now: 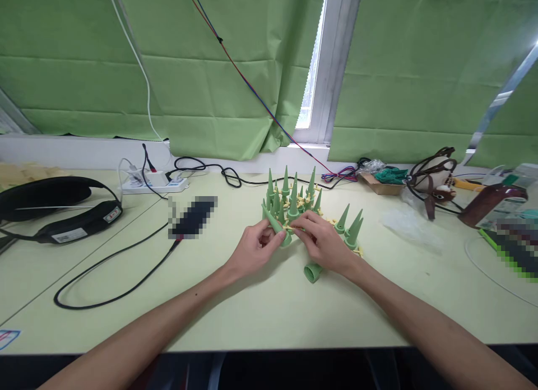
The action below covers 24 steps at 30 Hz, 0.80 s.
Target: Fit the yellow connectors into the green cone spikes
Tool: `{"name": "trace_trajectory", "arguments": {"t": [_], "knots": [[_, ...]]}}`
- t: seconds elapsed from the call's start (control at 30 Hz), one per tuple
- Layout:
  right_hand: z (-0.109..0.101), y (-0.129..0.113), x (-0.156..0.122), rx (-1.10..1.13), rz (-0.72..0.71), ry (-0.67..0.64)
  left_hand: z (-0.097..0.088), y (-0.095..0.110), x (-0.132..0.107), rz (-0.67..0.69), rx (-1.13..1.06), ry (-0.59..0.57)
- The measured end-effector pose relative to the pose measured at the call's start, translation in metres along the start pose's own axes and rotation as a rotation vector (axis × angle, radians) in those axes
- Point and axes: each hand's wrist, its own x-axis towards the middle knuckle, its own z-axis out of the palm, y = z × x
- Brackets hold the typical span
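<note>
My left hand (252, 249) is closed around a green plastic watering spike (273, 218), its point tilted up to the left and its cup end low beside my thumb. My right hand (327, 243) pinches at a small yellow plastic piece (289, 227) on the side of that spike; the fingertips partly hide it. Just behind both hands stands a cluster of similar green spikes (295, 189) with yellow pieces among them. Several more upright spikes (353, 232) are right of my right hand. Below it lies one spike with its open round end (311, 272) facing me.
A phone-like blurred object (193, 217) lies left on a black cable. Farther left are a power strip (155, 185) and a black neck-worn device (79, 222). Right are clear plastic wrap (409, 224), a cardboard box (380, 184) and a dark red container (494, 205).
</note>
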Motion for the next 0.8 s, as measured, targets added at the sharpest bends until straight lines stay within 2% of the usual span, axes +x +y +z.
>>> {"name": "trace_trajectory", "arguments": {"t": [0.27,0.8], "knots": [[0.0031,-0.0070,0.0000,0.033,-0.037,0.076,0.0018,-0.0005,-0.0020,-0.068,-0.132,-0.005],[0.0062,-0.0025,-0.0019,0.058,-0.041,0.065,0.0030,-0.0038,-0.0016,0.004,0.010,0.020]]}}
